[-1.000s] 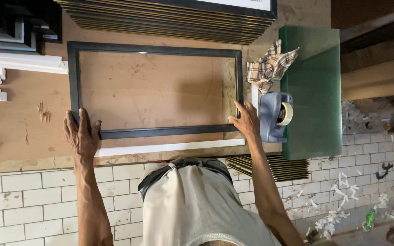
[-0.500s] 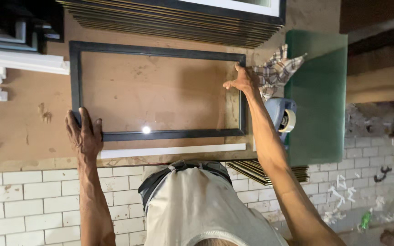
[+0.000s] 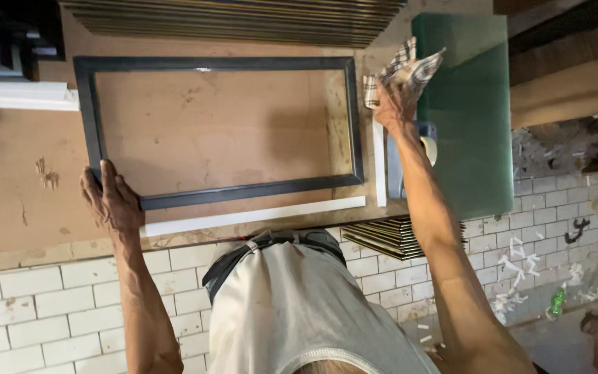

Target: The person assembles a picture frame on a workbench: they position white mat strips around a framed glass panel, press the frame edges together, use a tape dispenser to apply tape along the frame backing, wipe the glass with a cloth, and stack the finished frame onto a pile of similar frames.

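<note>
Here the fingers of the left hand (image 3: 111,202) lie spread and flat, pressing on the lower left corner of a dark rectangular frame (image 3: 219,64); they grip nothing, only rest on the frame's edge and the worktop (image 3: 22,159) beneath. The fingers of the right hand (image 3: 394,105) are closed around a checked cloth (image 3: 413,66), bunched up at the upper right of the picture, just past the frame's right side. The frame lies flat in the middle of the brown worktop, empty inside, so the board shows through it. A white strip (image 3: 254,216) runs along just below its bottom rail, and another short white strip (image 3: 379,165) stands beside its right rail. Under the right forearm sits a blue tape dispenser (image 3: 417,149), partly hidden, next to a green glass sheet (image 3: 468,118) on the right. A stack of thin dark mouldings (image 3: 243,17) lies along the top edge. A white tiled wall (image 3: 43,305) fills the lower left.
</note>
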`<action>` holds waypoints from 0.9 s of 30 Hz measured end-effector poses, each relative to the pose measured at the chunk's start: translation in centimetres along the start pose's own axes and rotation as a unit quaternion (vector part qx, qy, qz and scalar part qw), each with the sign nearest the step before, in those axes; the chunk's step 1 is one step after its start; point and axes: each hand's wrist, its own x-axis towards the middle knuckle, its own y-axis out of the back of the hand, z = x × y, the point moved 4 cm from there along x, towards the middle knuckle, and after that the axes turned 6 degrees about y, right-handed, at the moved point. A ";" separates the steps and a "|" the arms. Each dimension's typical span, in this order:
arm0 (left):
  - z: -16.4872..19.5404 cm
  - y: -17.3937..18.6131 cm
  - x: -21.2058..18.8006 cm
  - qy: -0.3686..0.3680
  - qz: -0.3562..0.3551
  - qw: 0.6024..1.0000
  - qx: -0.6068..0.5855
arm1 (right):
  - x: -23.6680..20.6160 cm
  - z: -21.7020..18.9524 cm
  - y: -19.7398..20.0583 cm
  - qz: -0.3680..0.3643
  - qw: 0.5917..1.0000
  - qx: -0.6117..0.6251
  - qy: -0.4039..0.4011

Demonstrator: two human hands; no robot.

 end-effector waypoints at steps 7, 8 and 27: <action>1.5 0.7 0.8 -0.016 0.026 1.000 -0.003 | 1.2 5.0 2.2 0.101 0.984 0.053 -0.137; 1.5 0.8 0.8 -0.013 0.021 1.000 -0.018 | 0.9 5.8 3.7 0.146 0.980 0.037 -0.128; -2.6 -0.6 5.6 0.030 0.010 0.999 -0.005 | -5.6 -24.4 -4.8 0.034 0.993 0.027 0.110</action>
